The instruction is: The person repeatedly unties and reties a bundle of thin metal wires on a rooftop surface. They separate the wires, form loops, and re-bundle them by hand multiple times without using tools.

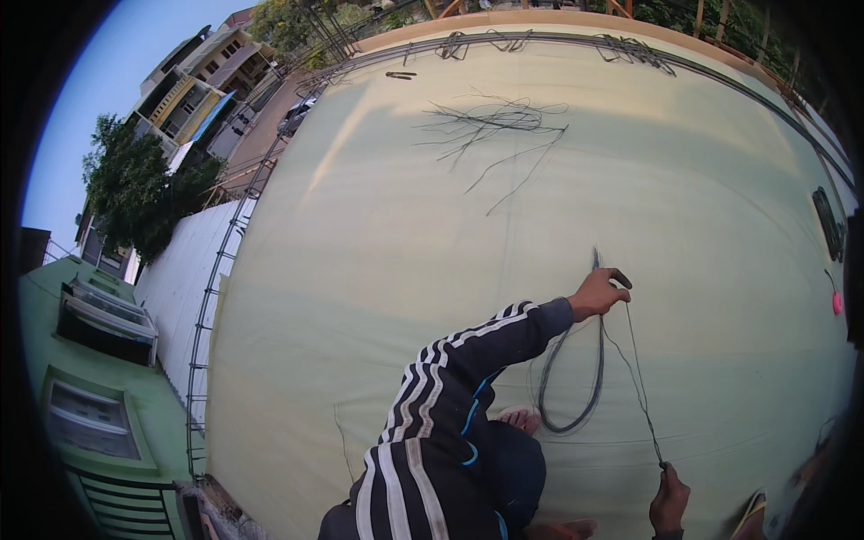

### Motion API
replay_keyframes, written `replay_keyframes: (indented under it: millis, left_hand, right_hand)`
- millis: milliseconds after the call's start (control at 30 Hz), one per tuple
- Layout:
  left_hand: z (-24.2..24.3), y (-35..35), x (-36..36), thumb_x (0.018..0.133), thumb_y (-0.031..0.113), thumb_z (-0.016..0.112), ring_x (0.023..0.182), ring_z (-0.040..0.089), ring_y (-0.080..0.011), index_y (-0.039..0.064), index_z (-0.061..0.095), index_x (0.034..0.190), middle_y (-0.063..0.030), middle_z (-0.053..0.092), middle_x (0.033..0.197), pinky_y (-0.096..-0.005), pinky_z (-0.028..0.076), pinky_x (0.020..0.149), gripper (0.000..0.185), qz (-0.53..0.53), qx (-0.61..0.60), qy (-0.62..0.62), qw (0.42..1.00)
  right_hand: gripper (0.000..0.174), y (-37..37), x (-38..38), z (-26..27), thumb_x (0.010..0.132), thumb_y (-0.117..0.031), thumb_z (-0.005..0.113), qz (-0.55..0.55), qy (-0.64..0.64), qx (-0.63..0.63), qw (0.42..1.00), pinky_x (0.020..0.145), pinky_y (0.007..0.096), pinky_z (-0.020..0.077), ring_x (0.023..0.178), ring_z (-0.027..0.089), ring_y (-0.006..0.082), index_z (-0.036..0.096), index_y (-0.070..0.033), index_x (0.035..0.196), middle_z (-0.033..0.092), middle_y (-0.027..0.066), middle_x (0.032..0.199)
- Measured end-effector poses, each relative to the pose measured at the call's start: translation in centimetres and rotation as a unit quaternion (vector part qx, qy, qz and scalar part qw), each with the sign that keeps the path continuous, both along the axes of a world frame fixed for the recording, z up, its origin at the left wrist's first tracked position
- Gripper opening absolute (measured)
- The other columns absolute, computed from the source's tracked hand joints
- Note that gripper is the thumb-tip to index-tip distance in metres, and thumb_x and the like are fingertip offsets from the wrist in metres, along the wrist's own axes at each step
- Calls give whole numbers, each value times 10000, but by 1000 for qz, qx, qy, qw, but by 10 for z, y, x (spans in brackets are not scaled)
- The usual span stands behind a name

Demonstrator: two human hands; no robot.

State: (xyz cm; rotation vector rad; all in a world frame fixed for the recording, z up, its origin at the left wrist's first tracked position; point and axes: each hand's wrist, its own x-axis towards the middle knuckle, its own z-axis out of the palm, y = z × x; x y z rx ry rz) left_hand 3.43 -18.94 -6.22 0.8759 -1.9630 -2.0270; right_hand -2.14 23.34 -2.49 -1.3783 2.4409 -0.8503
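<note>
My left hand, at the end of a striped jacket sleeve, pinches the upper part of a thin wire between thumb and finger. Below it, my right hand grips the lower end, where the strands run together. Between the hands the strands look taut on one side and slightly slack on the other. A bundle of dark tie wire, bent into a long U, lies on the pale sheet. Its cut ends show just above my left hand, which hides part of the bundle.
Loose wires lie spread farther off, with pincers beyond. Long steel bars line the far edge. A black coil and a pink object lie at right. A rebar cage follows the left edge. A sandalled foot stands at lower right.
</note>
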Motion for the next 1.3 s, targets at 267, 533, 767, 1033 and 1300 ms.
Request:
replay_keyframes:
  millis: [267,533,767,1033,1300]
  left_hand:
    - [-17,93,19,939,512,422,1185,481,-259,-13,191,1391,-201,431,1309,-384,415,974,729,-2,230,4,973]
    - [-15,179,36,1003,310,370,761,527,-136,44,399,1255,-47,528,855,-283,454,677,368,-27,321,41,946]
    - [-10,-21,29,944,205,475,559,422,-71,-8,613,1057,14,488,636,-254,361,514,278,114,-144,-8,983]
    - [39,-197,60,766,354,719,1127,474,-395,-24,421,1284,-302,423,1255,-442,444,884,707,166,-623,-227,730]
    - [-43,79,69,797,626,558,815,647,-347,-52,635,899,-211,649,864,-413,511,704,690,-301,-372,-256,840]
  right_hand:
    - [148,-50,12,31,902,-36,477,-69,-139,126,980,523,403,424,567,575,385,567,30,999,573,218,649]
    - [386,-58,40,6,890,-97,533,60,-237,138,960,620,456,460,708,604,408,422,21,1239,595,232,770]
    - [434,-44,32,19,871,-204,610,41,-215,121,968,776,396,485,897,605,318,474,12,1222,568,192,1013]
    - [353,1,47,-6,867,-245,603,79,-281,248,924,767,400,489,872,615,321,557,-20,1135,599,176,964]
    - [347,-7,46,-2,862,-271,605,80,-250,275,925,770,400,489,885,615,317,567,-50,1126,612,150,969]
